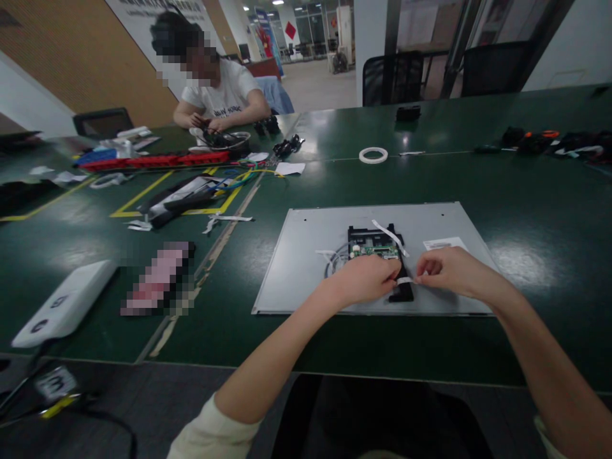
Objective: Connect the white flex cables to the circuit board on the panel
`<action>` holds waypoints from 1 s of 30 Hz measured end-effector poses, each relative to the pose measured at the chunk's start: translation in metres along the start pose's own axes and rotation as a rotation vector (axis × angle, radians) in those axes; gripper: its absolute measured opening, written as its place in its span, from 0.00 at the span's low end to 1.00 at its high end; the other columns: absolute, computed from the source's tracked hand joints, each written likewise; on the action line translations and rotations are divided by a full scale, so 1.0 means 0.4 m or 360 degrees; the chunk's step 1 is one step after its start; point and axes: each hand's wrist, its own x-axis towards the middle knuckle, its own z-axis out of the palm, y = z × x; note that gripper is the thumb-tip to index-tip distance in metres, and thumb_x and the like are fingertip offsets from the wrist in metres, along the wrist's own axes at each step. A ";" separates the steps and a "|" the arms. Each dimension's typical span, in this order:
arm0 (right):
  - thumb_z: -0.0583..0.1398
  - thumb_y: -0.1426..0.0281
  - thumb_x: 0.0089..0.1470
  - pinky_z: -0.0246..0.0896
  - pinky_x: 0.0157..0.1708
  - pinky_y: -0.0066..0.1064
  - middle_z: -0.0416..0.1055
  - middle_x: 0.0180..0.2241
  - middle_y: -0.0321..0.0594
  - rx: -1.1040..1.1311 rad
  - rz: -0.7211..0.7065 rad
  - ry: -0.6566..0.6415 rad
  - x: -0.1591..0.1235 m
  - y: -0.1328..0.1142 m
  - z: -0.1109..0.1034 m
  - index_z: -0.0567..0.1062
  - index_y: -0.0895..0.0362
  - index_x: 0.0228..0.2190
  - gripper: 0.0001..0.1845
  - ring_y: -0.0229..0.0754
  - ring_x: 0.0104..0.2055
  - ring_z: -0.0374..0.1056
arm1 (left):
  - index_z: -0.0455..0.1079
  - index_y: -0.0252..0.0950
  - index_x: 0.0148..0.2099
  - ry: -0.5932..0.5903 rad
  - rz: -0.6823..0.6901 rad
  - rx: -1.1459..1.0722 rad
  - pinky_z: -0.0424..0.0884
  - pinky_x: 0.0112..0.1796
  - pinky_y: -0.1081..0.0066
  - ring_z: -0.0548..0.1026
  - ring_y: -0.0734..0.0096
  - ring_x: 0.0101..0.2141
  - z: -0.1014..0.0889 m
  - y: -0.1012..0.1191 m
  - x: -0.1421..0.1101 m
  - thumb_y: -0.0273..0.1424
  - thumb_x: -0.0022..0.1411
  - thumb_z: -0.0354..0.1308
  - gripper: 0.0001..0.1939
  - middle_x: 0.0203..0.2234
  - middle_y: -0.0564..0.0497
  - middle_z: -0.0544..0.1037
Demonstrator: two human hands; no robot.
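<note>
A black plastic frame (404, 293) with a green circuit board (382, 250) lies on a flat grey panel (296, 268). My left hand (368, 278) rests over the lower part of the frame, its fingers curled; what they hold is hidden. From the right, my right hand (449, 271) pinches the end of a short white tape strip (404, 280) that crosses the frame's right side. Higher up, another white strip (389, 237) slants across the frame. Grey cable (335, 258) loops out at the frame's left.
A white tape roll (373, 155) lies beyond the panel. To the left are a white device (67, 303), a pixelated pink item (157, 280) and a black-and-white bundle (184, 199). Across the green table (325, 185) a person (222, 89) handles dark parts.
</note>
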 end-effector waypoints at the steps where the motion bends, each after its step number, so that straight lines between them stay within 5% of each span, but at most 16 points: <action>1: 0.60 0.63 0.45 0.59 0.29 0.29 0.71 0.25 0.35 -0.0023 0.0002 0.0001 -0.001 -0.001 -0.001 0.76 0.55 0.27 0.09 0.38 0.29 0.67 | 0.66 0.35 0.38 0.0000 0.0015 0.0011 0.54 0.23 0.72 0.67 0.72 0.23 0.001 -0.001 0.000 0.29 0.61 0.47 0.07 0.24 0.50 0.71; 18: 0.58 0.70 0.44 0.56 0.30 0.29 0.70 0.27 0.36 -0.0111 0.0064 0.0154 -0.019 0.018 -0.025 0.74 0.55 0.28 0.07 0.38 0.30 0.65 | 0.69 0.34 0.31 -0.0069 -0.0037 -0.0061 0.56 0.24 0.71 0.65 0.73 0.22 0.002 -0.012 -0.006 0.31 0.57 0.49 0.09 0.23 0.49 0.72; 26: 0.53 0.63 0.53 0.58 0.26 0.28 0.72 0.25 0.36 0.0239 -0.0011 -0.0235 -0.021 -0.007 -0.012 0.76 0.56 0.29 0.14 0.35 0.23 0.65 | 0.70 0.34 0.31 -0.0078 -0.0014 -0.0025 0.58 0.25 0.71 0.66 0.73 0.22 0.003 -0.009 -0.005 0.30 0.56 0.50 0.09 0.22 0.49 0.71; 30: 0.52 0.66 0.51 0.55 0.23 0.28 0.70 0.21 0.36 0.0061 0.0159 -0.0024 -0.011 0.021 -0.012 0.75 0.58 0.26 0.14 0.36 0.21 0.63 | 0.71 0.34 0.31 -0.0033 0.0199 -0.0150 0.59 0.27 0.72 0.68 0.74 0.25 -0.024 -0.022 -0.019 0.28 0.57 0.50 0.09 0.24 0.51 0.73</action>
